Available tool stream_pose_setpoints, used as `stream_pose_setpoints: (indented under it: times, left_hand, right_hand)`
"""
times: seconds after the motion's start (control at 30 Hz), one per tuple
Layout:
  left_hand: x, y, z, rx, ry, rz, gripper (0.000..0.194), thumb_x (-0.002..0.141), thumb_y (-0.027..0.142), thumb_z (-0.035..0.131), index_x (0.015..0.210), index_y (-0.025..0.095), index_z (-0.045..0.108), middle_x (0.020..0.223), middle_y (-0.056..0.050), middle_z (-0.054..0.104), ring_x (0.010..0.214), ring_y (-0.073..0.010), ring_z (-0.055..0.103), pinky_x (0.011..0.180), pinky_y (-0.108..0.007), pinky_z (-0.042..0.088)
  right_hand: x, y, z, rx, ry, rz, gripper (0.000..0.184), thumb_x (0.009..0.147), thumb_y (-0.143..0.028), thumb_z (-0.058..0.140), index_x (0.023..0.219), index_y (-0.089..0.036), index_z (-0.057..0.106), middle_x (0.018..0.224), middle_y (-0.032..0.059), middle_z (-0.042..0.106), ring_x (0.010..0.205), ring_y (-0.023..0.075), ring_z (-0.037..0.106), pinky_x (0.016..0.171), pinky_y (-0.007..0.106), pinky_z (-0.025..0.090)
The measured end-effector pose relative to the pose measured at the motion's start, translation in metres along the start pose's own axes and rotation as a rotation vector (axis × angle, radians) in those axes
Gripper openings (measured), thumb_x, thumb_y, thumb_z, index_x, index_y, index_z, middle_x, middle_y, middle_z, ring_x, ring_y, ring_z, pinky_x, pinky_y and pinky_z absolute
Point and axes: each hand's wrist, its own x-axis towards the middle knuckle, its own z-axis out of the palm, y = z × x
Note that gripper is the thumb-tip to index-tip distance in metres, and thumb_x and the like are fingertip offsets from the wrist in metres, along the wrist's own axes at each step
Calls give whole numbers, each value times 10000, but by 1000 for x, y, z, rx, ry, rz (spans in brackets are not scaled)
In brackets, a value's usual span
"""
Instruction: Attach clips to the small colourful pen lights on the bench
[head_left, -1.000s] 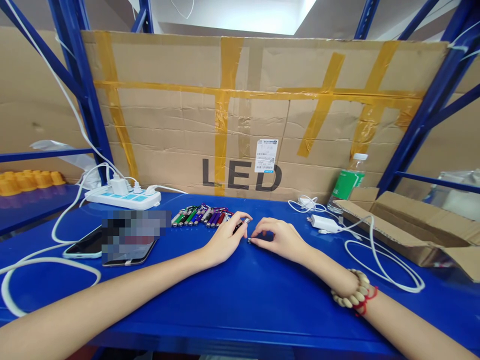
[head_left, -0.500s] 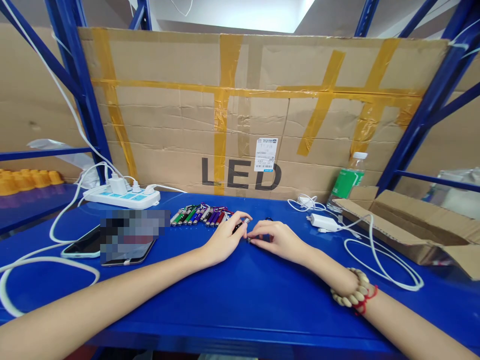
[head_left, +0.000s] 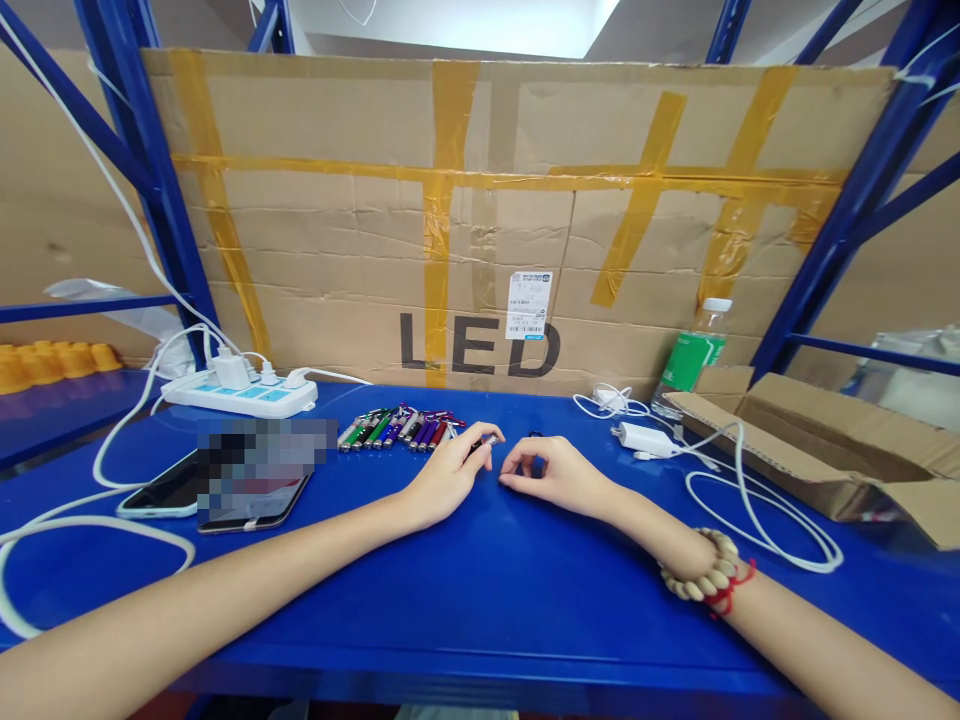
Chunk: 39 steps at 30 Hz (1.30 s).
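Observation:
My left hand [head_left: 448,475] rests on the blue table [head_left: 480,590] with its fingers closed round a small dark pen-shaped torch [head_left: 484,443], whose silver tip sticks out toward the right. A hand's width to the right, my right hand [head_left: 556,473] lies on the table with thumb and fingers curled in a pinch; what is in them, if anything, is too small to make out. Just behind my left hand lies a row of several small coloured torches [head_left: 397,430].
Two phones [head_left: 180,490] lie at the left, before a white power strip [head_left: 238,396] with plugs and white cables. A white charger [head_left: 643,438] with looped cable [head_left: 765,510], a green bottle [head_left: 694,355] and an open cardboard box [head_left: 817,440] are at the right. A taped cardboard sheet [head_left: 487,220] stands behind.
My right hand has drawn a little away from the left, opening a gap between the fingertips that were together at the torch's tip. The left hand has kept its hold.

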Motion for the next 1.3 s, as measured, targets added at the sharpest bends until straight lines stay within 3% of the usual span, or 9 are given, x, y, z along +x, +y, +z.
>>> stream_pose_setpoints:
  times: [0.1,0.27,0.4,0.63,0.9,1.17,1.3]
  left_hand:
    - [1,0,0,22,1,3,222,876,261,318,1008,212,489,722,23,522,706,-132,490,694,-238,380]
    - [1,-2,1,7,8,23,219,882,271,323,1002,197,491,711,21,525,698,-129,490,687,-237,381]
    - [0,-3,2,-5,-33,56,202,893,265,312,984,184,474,710,22,542,663,-119,476,672,-241,372]
    - [-2,0,2,-25,-69,117,192,906,270,289,962,180,449,746,9,556,647,-117,462,670,-246,384]
    - [-9,4,0,-13,-84,191,190,910,233,259,946,193,442,784,-2,541,739,-132,502,729,-247,380]
    - [-12,1,1,43,-156,163,91,893,227,273,899,207,361,685,33,481,582,-116,449,579,-229,361]
    - [-13,-1,2,98,-165,136,87,886,236,303,927,209,374,756,6,548,628,-135,517,570,-233,376]
  right_hand:
    - [1,-3,0,31,79,14,144,756,-303,579,775,-183,656,738,2,641,586,91,539,540,205,416]
    - [4,-9,-4,141,347,88,201,742,-343,587,770,-160,665,704,32,635,599,114,542,477,204,429]
    - [5,-12,-2,362,412,135,280,720,-383,607,860,-147,659,744,49,629,587,117,546,415,197,445]
    - [6,-15,-1,551,379,98,249,675,-355,660,834,-166,691,790,43,646,506,70,508,391,187,445]
    - [5,-7,-9,656,283,24,93,624,-248,717,707,-205,714,711,23,638,579,102,551,377,175,440]
    - [1,-13,-16,504,232,-47,32,637,-214,710,649,-189,694,666,25,609,547,90,534,404,188,436]
    - [-1,-14,-12,458,245,-31,116,631,-233,713,565,-162,650,582,8,566,522,81,505,449,205,434]
